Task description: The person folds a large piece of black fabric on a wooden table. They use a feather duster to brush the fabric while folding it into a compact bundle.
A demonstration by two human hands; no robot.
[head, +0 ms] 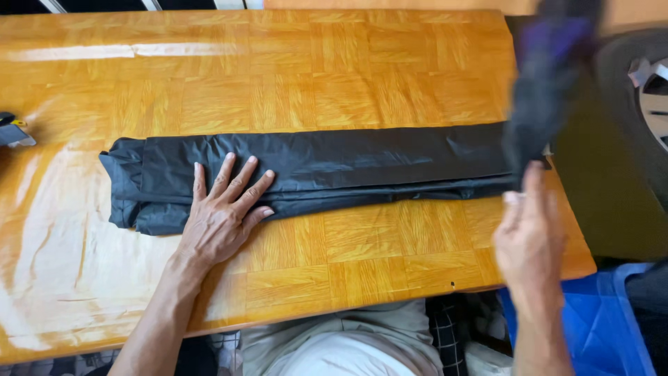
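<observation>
A long black folded fabric (334, 170), shiny and creased, lies lengthwise across a glossy wooden table (313, 90). My left hand (223, 212) rests flat on its left part, fingers spread, palm down at the near edge. My right hand (532, 240) is raised at the table's right end, fingers closed on a dark piece of cloth (550, 76) with a purple patch. That cloth is blurred and hangs up above the right end of the folded fabric.
A small dark object with a yellow mark (12, 130) lies at the table's left edge. To the right stand a dark seat or case (626, 174) and a blue bag (598, 327). My lap shows below the near table edge.
</observation>
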